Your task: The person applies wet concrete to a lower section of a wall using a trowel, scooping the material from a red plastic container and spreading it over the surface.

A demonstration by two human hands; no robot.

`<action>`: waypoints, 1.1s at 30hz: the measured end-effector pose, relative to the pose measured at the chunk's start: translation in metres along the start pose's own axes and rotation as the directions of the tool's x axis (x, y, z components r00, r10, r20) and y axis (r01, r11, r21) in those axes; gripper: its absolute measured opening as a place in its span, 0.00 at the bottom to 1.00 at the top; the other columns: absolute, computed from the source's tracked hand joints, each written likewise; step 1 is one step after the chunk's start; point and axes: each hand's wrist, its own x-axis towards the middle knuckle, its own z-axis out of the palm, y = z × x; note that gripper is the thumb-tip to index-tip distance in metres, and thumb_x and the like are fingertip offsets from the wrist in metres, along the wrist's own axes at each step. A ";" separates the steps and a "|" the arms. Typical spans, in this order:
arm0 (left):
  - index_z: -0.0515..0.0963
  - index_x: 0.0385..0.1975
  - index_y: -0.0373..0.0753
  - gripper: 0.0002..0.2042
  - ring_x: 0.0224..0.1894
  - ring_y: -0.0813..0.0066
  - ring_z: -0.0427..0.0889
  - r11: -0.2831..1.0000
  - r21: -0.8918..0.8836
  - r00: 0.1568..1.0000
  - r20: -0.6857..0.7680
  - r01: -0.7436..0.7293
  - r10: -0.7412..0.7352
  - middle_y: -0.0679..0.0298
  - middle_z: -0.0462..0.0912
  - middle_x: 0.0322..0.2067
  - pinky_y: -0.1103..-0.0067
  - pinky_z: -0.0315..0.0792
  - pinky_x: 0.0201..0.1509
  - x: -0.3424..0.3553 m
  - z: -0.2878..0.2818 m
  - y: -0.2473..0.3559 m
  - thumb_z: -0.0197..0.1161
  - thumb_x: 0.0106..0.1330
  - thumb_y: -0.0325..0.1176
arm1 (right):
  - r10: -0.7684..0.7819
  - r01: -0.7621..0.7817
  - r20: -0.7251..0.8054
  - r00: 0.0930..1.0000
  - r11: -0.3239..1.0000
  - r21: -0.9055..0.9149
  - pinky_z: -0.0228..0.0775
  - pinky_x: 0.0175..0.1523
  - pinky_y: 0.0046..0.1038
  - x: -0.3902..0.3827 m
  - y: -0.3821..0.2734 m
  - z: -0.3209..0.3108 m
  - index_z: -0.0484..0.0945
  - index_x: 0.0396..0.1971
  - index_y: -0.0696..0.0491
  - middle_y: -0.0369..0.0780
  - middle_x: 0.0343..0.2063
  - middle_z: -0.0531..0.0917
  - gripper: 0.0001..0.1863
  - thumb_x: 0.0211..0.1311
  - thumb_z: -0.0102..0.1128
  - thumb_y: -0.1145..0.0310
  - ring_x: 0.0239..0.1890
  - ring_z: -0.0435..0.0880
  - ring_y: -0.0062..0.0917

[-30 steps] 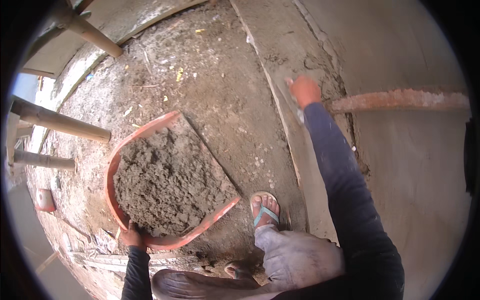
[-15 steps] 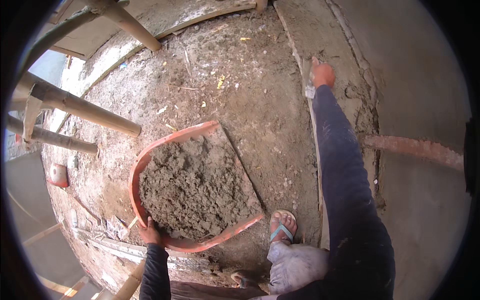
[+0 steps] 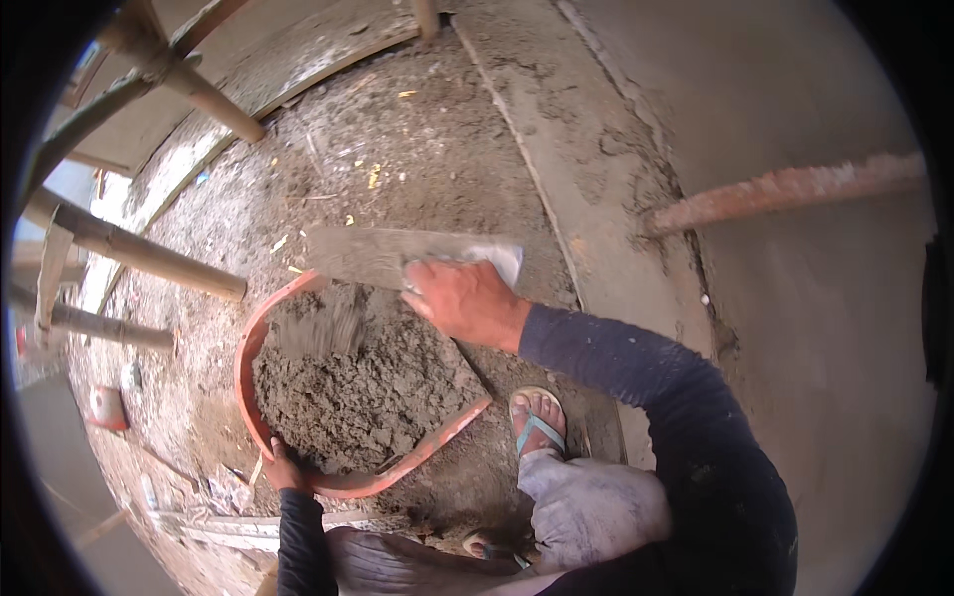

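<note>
Clamped: R hand (image 3: 465,301) shut round handle of plastering trowel (image 3: 397,256); L hand (image 3: 283,470) grips near rim of orange pan (image 3: 260,328). Head view: blade long axis runs left-right, left end over mortar (image 3: 363,387). Mortar just below-left of R hand; L hand touches pan.

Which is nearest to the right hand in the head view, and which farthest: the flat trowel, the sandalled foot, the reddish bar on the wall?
From the right hand:
1. Flat trowel: gripped in that hand, its blade reaching left over the orange pan's far rim.
2. Sandalled foot: just below the hand, right of the pan.
3. Reddish bar: upper right, on the grey wall.
</note>
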 end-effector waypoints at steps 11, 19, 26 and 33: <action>0.72 0.42 0.38 0.18 0.22 0.74 0.72 0.991 -0.119 0.996 -0.054 0.062 -0.068 0.67 0.70 0.25 0.76 0.69 0.21 0.002 -0.012 -0.003 0.57 0.66 0.48 | 0.831 -0.832 -0.042 0.554 0.554 -0.016 0.69 0.44 0.44 -0.154 0.192 -0.033 0.76 0.40 0.55 0.53 0.33 0.80 0.18 0.61 0.49 0.56 0.39 0.78 0.47; 0.71 0.41 0.39 0.15 0.20 0.74 0.71 0.992 -0.095 0.992 -0.089 0.082 -0.091 0.67 0.70 0.23 0.76 0.68 0.20 -0.001 -0.001 0.002 0.55 0.67 0.45 | 0.808 -0.907 -0.486 0.332 0.414 0.069 0.70 0.47 0.43 0.039 0.351 -0.025 0.79 0.38 0.59 0.54 0.35 0.81 0.25 0.59 0.52 0.50 0.42 0.79 0.48; 0.73 0.42 0.37 0.16 0.20 0.75 0.70 0.993 0.112 0.987 -0.155 -0.035 0.052 0.68 0.72 0.22 0.76 0.66 0.21 -0.002 -0.011 0.004 0.55 0.67 0.45 | 0.811 -0.860 -0.538 0.228 0.427 0.278 0.69 0.51 0.41 0.048 0.347 -0.012 0.79 0.39 0.61 0.56 0.38 0.81 0.32 0.56 0.53 0.42 0.46 0.79 0.48; 0.73 0.29 0.42 0.13 0.18 0.79 0.67 0.987 -0.152 0.992 -0.105 0.056 -0.072 0.71 0.68 0.18 0.78 0.63 0.20 -0.021 0.027 0.020 0.61 0.64 0.46 | 0.674 -0.744 -0.536 0.508 0.657 0.122 0.68 0.40 0.38 -0.014 0.321 -0.077 0.77 0.30 0.65 0.51 0.28 0.81 0.28 0.60 0.56 0.48 0.31 0.77 0.36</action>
